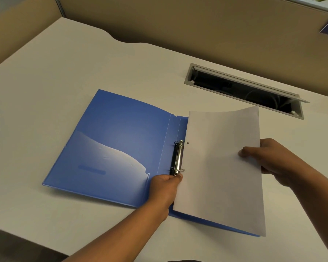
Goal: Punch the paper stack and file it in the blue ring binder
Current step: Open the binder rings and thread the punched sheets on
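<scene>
- Left hand (pixel 164 186): fingers curled, pinching the paper's left edge just beside the lower ring.
- Right hand (pixel 273 157): grasps the paper's right edge, thumb on top, fingers hidden beneath.
- Paper (pixel 220 167): white stack held over the binder's right half, far end curling upward; one punched hole (pixel 187 143) shows near the upper ring. The lower hole is hidden by the left hand.
- Rings (pixel 177 157): metal two-ring mechanism on the spine, just left of the paper's edge.
- Binder (pixel 112 140): blue, lying open and flat on the surface (pixel 45 72), left cover bare with an inner pocket.
- Cable slot (pixel 242 89): grey, lid raised, beyond the paper.
- Partition (pixel 178 21): beige wall along the far edge.
</scene>
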Motion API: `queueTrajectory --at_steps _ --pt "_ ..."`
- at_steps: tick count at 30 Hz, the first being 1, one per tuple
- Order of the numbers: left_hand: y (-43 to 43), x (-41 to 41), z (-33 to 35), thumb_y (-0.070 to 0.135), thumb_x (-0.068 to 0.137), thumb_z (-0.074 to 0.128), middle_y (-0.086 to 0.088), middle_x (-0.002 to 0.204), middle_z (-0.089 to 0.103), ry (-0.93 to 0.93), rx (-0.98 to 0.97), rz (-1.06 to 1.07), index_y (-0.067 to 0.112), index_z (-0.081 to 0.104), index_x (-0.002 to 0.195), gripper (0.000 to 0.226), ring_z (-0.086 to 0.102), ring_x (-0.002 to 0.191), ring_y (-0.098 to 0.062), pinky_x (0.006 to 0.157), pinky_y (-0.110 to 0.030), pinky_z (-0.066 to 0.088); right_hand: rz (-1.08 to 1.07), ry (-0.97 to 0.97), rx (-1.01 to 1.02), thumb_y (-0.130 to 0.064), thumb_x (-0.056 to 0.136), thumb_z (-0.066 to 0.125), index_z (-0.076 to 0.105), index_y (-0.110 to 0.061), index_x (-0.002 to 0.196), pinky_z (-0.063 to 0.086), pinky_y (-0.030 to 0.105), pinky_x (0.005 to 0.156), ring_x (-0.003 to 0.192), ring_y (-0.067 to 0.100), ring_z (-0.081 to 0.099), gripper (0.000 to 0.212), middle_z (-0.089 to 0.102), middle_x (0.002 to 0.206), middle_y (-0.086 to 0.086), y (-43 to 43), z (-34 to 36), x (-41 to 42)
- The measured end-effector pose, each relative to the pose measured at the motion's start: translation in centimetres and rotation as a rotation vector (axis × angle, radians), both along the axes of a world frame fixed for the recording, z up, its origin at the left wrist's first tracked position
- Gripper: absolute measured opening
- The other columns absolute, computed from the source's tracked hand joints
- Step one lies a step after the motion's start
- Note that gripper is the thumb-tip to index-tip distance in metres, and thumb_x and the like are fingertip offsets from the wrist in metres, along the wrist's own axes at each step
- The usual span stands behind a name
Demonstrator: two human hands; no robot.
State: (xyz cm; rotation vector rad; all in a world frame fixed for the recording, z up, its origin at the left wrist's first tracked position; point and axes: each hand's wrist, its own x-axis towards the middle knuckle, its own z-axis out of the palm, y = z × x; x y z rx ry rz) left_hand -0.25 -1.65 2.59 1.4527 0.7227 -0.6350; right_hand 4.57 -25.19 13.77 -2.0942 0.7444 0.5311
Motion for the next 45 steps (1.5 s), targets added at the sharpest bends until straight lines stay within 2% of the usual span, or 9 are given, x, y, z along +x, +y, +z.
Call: queueTrajectory --at_steps 4,9,13,18,23,28,33,38,45 --pt "0.8 -0.6 -0.5 0.036 0.084 0.068 -0.020 0.082 0.072 -0.136 0.132 -0.126 0.008 0.071 0.074 0.030 0.071 0.079 -0.038 0.074 -0.054 0.059 0.010 0.001 0.000 -0.015 0.083 0.069 0.064 0.000 0.111 0.058 0.048 0.085 0.087 0.035 0.072 0.032 0.073 0.100 0.018 0.0 0.0 0.0" --pt "2.4 -0.7 1.2 0.038 0.085 0.067 0.009 0.067 0.065 -0.481 0.514 -0.237 0.025 0.064 0.077 0.015 0.063 0.062 -0.009 0.057 -0.030 0.056 0.029 -0.015 -0.003 -0.016 0.084 0.069 0.062 -0.001 0.114 0.058 0.046 0.083 0.088 0.034 0.071 0.034 0.072 0.102 0.017 0.1 0.4 0.2" --pt "1.6 1.9 1.6 0.025 0.087 0.066 0.006 0.076 0.062 -0.683 0.442 -0.236 0.025 0.062 0.086 0.004 0.060 0.063 -0.010 0.058 -0.028 0.055 0.040 -0.037 0.010 -0.014 0.086 0.067 0.061 -0.001 0.116 0.059 0.044 0.081 0.088 0.034 0.071 0.033 0.072 0.103 0.016 0.5 0.8 0.2" --pt "-0.4 5.6 1.4 0.019 0.093 0.060 -0.001 0.093 0.062 -0.721 0.436 -0.363 0.021 0.066 0.116 0.024 0.054 0.062 -0.004 0.049 0.000 0.042 0.058 -0.053 0.025 -0.013 0.088 0.065 0.060 -0.002 0.117 0.058 0.041 0.077 0.087 0.032 0.071 0.031 0.072 0.102 0.015 1.1 1.1 0.1" --pt "-0.8 7.1 0.3 0.021 0.093 0.059 0.002 0.102 0.064 -0.708 0.513 -0.368 0.025 0.067 0.114 0.023 0.054 0.073 -0.005 0.054 -0.003 0.036 0.072 -0.067 0.025 -0.013 0.087 0.066 0.063 -0.003 0.115 0.059 0.043 0.078 0.086 0.032 0.071 0.030 0.073 0.101 0.015 1.3 0.9 0.3" --pt "-0.9 7.2 0.0 0.023 0.091 0.061 0.004 0.097 0.062 -0.713 0.496 -0.364 0.028 0.066 0.116 0.026 0.058 0.079 -0.009 0.070 -0.025 0.055 0.066 -0.081 0.024 -0.014 0.088 0.066 0.065 -0.002 0.112 0.059 0.046 0.080 0.085 0.033 0.072 0.027 0.074 0.099 0.016 0.7 0.8 0.0" --pt "-0.9 7.4 -0.3 0.025 0.091 0.061 0.002 0.094 0.059 -0.723 0.454 -0.392 0.029 0.065 0.117 0.027 0.057 0.073 -0.007 0.055 -0.008 0.049 0.052 -0.095 0.045 -0.012 0.089 0.064 0.066 -0.001 0.109 0.058 0.047 0.083 0.086 0.035 0.072 0.023 0.074 0.099 0.017 0.9 0.7 -0.4" --pt "-1.0 7.9 -0.4 0.026 0.092 0.061 0.004 0.101 0.061 -0.784 0.466 -0.385 0.027 0.068 0.115 0.024 0.059 0.085 -0.009 0.077 -0.026 0.053 0.029 -0.130 0.059 -0.015 0.091 0.063 0.067 -0.002 0.107 0.056 0.052 0.087 0.087 0.036 0.071 0.021 0.074 0.099 0.017 1.1 0.8 -0.7" --pt "-1.3 8.2 -0.5 0.028 0.092 0.059 0.006 0.097 0.056 -0.797 0.505 -0.428 0.029 0.067 0.117 0.026 0.056 0.081 -0.007 0.074 -0.024 0.051 -0.021 -0.201 0.047 -0.016 0.090 0.064 0.071 -0.003 0.099 0.057 0.048 0.083 0.081 0.036 0.073 0.018 0.076 0.090 0.016 1.3 0.4 -1.0"
